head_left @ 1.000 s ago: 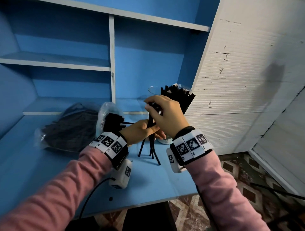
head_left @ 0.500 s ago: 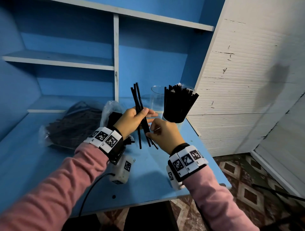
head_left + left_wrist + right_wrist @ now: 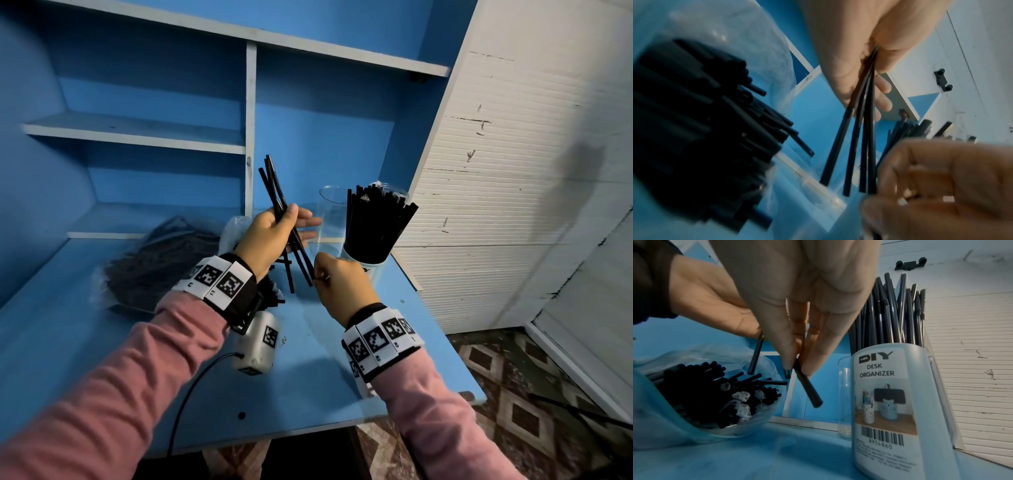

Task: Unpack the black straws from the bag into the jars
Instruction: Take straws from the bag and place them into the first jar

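My left hand [image 3: 294, 222] grips a few black straws [image 3: 277, 202] near their middle and holds them tilted above the blue desk. My right hand [image 3: 317, 274] pinches the lower end of one straw [image 3: 807, 386] between its fingertips. In the left wrist view the held straws [image 3: 857, 146] fan out below my left hand [image 3: 869, 65]. A white jar [image 3: 364, 265] at the right is packed with upright straws [image 3: 375, 222]. An empty clear jar [image 3: 329, 216] stands just to its left. The plastic bag [image 3: 161, 263] of straws lies on the desk at the left, mouth toward me [image 3: 715, 394].
Blue shelves [image 3: 137, 132] rise behind the desk, and a white ribbed wall [image 3: 513, 205] stands close on the right. The desk's front edge [image 3: 308, 428] runs below my wrists. A cable [image 3: 191, 387] trails from my left wrist camera.
The straws stood with their ends on the desk under both hands. My left hand has lifted them clear, and my right hand has dropped from their tops to their lower ends.
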